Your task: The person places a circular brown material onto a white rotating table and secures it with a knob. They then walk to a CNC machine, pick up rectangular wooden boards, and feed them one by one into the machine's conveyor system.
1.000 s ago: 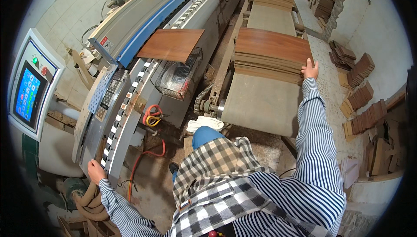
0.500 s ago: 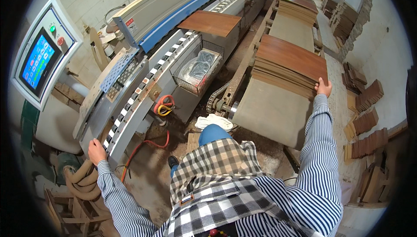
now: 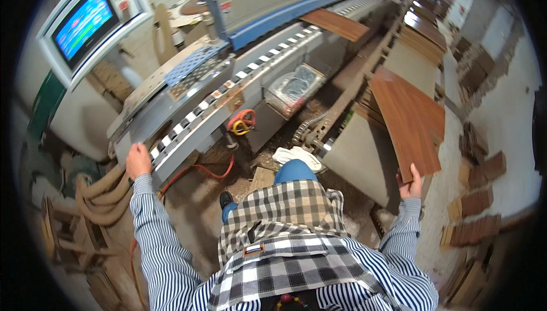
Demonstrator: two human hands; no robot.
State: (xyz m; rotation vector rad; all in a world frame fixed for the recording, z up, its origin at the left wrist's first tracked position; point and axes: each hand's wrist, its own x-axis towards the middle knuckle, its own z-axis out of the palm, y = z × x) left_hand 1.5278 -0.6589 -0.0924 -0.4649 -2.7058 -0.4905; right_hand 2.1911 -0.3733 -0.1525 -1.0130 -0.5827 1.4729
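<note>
My right hand (image 3: 411,184) grips the near corner of a reddish-brown wood-grain panel (image 3: 407,123), thumb on top and fingers underneath. The panel is tilted and swung out of line over a stack of similar boards (image 3: 369,112) on the right-hand conveyor. At the near end of the edge-banding machine's roller rail (image 3: 196,114), my left hand (image 3: 138,161) is closed with fingers curled; whether it grasps anything is hidden. Farther along that rail lies another brown panel (image 3: 336,24), sticking out over the side.
A control screen (image 3: 84,23) stands at far left. A wire basket (image 3: 296,90) with plastic-wrapped items hangs on the machine's side, near an orange and yellow hose coil (image 3: 242,123). White gloves (image 3: 297,157) lie by my knee. Board stacks (image 3: 472,231) line the right wall.
My right hand has drawn the top panel off its stack toward me and turned it. The panel on the machine appears farther along the rail. My view has shifted.
</note>
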